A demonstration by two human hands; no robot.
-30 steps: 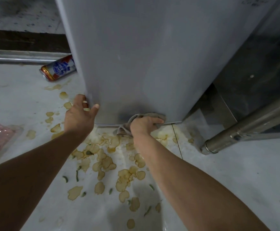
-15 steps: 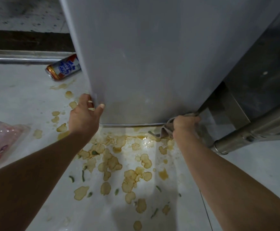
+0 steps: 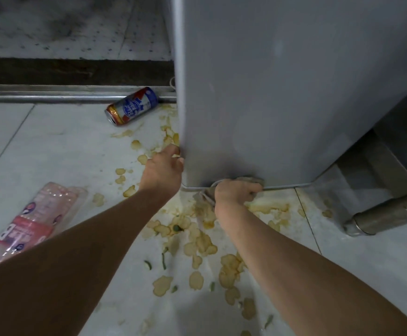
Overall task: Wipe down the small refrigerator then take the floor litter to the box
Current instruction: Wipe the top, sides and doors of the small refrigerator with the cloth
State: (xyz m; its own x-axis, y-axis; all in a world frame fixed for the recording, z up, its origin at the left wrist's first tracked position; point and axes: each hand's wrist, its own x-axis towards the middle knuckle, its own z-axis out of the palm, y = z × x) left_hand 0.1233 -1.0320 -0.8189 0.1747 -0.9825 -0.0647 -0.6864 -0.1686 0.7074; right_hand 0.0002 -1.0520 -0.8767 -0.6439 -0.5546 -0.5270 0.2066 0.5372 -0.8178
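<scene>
Right hand (image 3: 234,194) grips cloth (image 3: 251,180) at fridge (image 3: 282,93) bottom edge; left hand (image 3: 163,170) steadies its corner, grip unclear. Can (image 3: 132,106), litter uncollected.

- The person's 2 forearms are bare up to the picture's lower edge, with no sleeve showing.
- The left hand (image 3: 161,169) and right hand (image 3: 234,194) are bare; neither wrist carries anything.
</scene>
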